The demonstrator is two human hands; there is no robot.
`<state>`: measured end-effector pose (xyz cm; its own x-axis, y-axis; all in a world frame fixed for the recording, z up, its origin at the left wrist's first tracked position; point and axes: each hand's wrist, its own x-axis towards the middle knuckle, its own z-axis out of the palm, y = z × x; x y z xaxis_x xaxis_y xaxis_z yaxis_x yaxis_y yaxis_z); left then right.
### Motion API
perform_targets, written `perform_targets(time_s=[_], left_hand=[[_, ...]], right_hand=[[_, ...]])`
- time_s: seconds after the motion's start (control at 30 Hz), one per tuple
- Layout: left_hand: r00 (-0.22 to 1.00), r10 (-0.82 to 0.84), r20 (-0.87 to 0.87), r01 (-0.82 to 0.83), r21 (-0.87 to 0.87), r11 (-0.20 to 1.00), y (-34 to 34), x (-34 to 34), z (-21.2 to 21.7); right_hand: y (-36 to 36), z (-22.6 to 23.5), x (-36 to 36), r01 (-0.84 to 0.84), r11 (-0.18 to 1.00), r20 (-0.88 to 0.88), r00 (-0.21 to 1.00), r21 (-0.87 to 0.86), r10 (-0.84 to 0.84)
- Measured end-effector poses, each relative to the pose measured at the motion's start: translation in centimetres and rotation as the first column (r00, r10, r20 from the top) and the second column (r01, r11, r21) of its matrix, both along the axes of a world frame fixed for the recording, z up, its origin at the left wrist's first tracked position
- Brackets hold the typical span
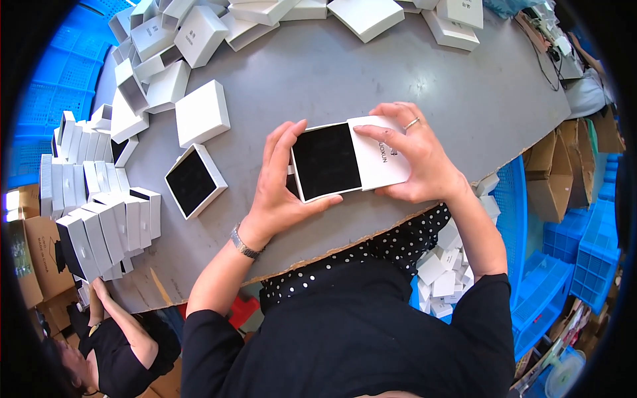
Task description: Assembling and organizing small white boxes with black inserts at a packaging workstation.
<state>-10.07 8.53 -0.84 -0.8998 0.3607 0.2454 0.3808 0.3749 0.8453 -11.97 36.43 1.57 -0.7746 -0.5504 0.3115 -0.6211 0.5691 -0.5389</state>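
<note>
Above the grey table I hold a white slide-out box, its tray partly inside its sleeve. My left hand grips the left end of the tray, which has a black lining and a small ribbon tab. Around the white sleeve on the right, my right hand is closed, fingers on top and thumb at the near edge. Left of my hands lies another white tray with a black lining. Just beyond it rests a plain white box piece.
White sleeves lie heaped along the far left edge. Stacked white boxes line the left, where a co-worker's hand reaches in. A blue bin with small white boxes stands at right, near cardboard cartons.
</note>
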Motion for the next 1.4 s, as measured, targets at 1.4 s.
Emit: perform_targets(time_s=[1.4], left_hand=[[0.861, 0.474, -0.184, -0.480, -0.599, 0.641, -9.5, 5.1, 3.9]], right_hand=[[-21.0, 0.5, -13.4, -0.258, 0.950, 0.089, 0.965, 0.177, 0.246]])
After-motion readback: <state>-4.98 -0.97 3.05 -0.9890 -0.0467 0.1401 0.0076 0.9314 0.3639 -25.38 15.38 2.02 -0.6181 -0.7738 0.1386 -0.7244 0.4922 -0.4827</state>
